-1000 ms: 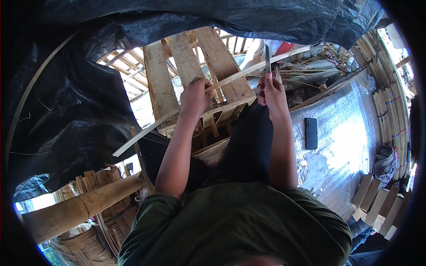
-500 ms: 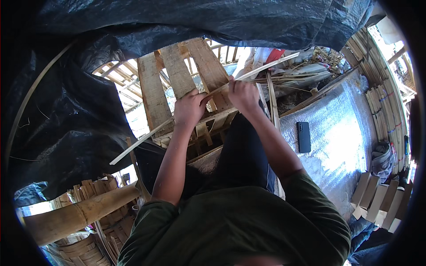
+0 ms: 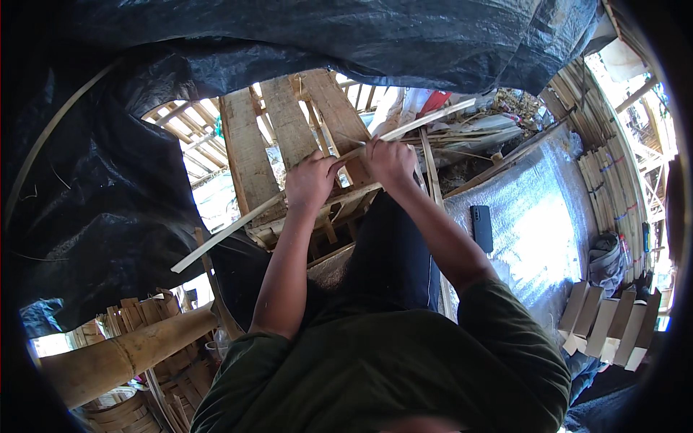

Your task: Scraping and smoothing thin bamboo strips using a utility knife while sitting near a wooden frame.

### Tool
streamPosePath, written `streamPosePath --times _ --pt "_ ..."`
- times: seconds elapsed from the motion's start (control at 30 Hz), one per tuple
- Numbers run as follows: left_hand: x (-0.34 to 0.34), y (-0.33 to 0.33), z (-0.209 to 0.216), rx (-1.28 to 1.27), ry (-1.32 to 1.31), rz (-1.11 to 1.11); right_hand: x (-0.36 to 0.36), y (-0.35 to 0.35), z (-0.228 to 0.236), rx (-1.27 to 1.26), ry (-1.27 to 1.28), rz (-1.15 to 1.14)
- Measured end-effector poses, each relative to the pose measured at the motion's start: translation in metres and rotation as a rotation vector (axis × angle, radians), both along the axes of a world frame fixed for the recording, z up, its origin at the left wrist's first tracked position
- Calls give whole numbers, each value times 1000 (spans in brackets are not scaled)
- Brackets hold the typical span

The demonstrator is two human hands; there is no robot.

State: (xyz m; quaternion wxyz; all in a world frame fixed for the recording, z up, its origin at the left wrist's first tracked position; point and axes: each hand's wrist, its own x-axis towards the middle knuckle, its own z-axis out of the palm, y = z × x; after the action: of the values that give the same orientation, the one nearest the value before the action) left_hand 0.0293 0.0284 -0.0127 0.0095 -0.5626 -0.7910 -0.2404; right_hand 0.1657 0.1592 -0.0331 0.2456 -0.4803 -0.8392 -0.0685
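A long, pale bamboo strip (image 3: 229,232) runs slantwise across my lap, from low on the left to high on the right. My left hand (image 3: 310,180) is closed round its middle. Higher up the strip, my right hand (image 3: 390,160) also grips it, fingers wrapped over the top. Both hands are above the near edge of a stand of rough wooden planks (image 3: 285,119). Whether a tool is tucked under my fingers is hidden.
Black plastic sheeting (image 3: 94,173) hangs at the left and top. A dark phone (image 3: 481,229) lies on a silvery sheet (image 3: 527,216) at the right. Bundled strips (image 3: 613,187) stand beyond it. A thick bamboo pole (image 3: 130,350) and woven baskets (image 3: 119,415) are lower left.
My right hand has shifted slightly left and down along with the strip, whose ends also sit a little further left. Both hands keep hold. The whole view has turned slightly.
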Motion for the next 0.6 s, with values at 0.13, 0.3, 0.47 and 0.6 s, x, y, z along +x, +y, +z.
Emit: streamPosePath --times 0.13,0.3,0.47,0.6 --pt "-2 -2 0 6 -1 -12 15 17 19 -177 -231 63" --pt "-3 -2 -6 -2 38 -16 24 27 33 -156 -383 0" --pt "-4 -3 -6 15 29 -18 39 45 21 -223 -354 23" --pt "-5 1 -5 -10 -6 -8 54 70 12 -188 -182 -98"
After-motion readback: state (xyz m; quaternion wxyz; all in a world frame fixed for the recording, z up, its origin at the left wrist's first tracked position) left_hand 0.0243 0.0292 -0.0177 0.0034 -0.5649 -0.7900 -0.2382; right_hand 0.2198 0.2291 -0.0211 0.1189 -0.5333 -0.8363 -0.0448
